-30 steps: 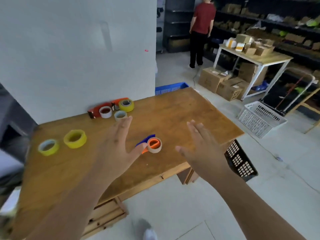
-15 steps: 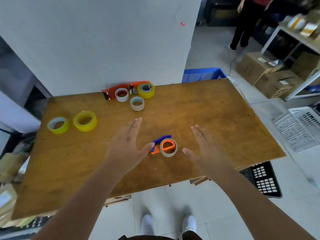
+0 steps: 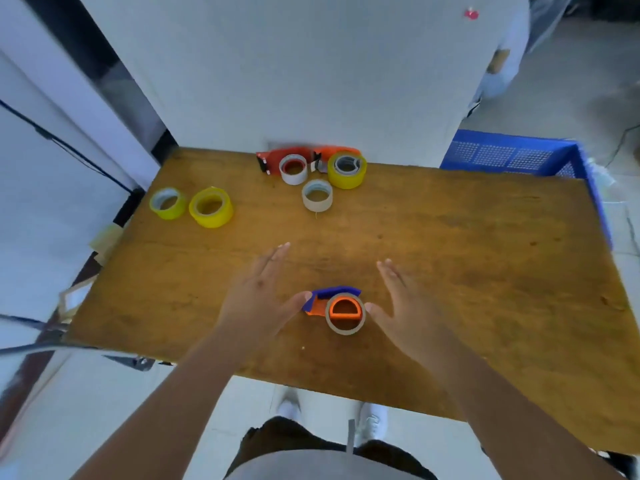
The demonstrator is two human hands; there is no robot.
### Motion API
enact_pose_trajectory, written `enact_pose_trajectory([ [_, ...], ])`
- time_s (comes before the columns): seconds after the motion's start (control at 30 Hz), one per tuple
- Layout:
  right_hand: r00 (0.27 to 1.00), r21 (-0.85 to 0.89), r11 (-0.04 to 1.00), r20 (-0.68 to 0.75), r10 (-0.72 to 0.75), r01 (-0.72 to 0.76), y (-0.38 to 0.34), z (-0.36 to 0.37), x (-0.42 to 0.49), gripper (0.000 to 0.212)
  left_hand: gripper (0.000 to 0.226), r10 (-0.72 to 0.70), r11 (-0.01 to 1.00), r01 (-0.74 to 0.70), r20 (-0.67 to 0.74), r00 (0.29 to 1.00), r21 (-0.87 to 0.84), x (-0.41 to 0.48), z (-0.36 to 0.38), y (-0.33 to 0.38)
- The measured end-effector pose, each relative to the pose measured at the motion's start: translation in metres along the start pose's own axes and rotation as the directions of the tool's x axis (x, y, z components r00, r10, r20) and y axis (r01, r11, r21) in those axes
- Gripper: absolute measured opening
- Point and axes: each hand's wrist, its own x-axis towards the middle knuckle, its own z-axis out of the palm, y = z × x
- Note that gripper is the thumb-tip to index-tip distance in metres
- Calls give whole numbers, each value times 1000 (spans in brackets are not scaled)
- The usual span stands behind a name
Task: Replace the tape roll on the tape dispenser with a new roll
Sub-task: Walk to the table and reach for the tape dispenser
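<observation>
My left hand (image 3: 256, 299) and right hand (image 3: 405, 306) are spread, empty, beside the dispenser (image 3: 332, 303). I should hold it steady and slide off the old roll (image 3: 345, 329).

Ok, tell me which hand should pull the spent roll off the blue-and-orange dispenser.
Probably the right hand: its thumb already sits beside the spent roll, on the roll's side. The left hand is at the dispenser body, placed to steady it. Both are open.

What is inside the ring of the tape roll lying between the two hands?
Inside the tape roll sits the dispenser's orange hub, with a dark gap within. The blue dispenser sticks out behind; the rest is hidden under the roll.
</observation>
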Motion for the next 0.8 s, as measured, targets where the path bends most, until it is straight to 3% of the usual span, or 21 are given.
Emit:
enact_pose_trajectory([
  [0.23,991,46,999,127,-31,25,24,34,26,74,86,-45,998,41,127,991,37,17,45,-13],
  [0.5,966,82,981,205,156,-176,32,105,54,73,96,-73,994,46,286,956,99,67,121,-36],
  [0.7,924,96,928,173,341,-360,24,127,67,30,70,4,976,-83,362,932,203,95,147,-43],
  [0.8,914,146,910,183,362,-389,17,125,71,24,55,21,962,-118,365,931,245,101,143,-38],
])
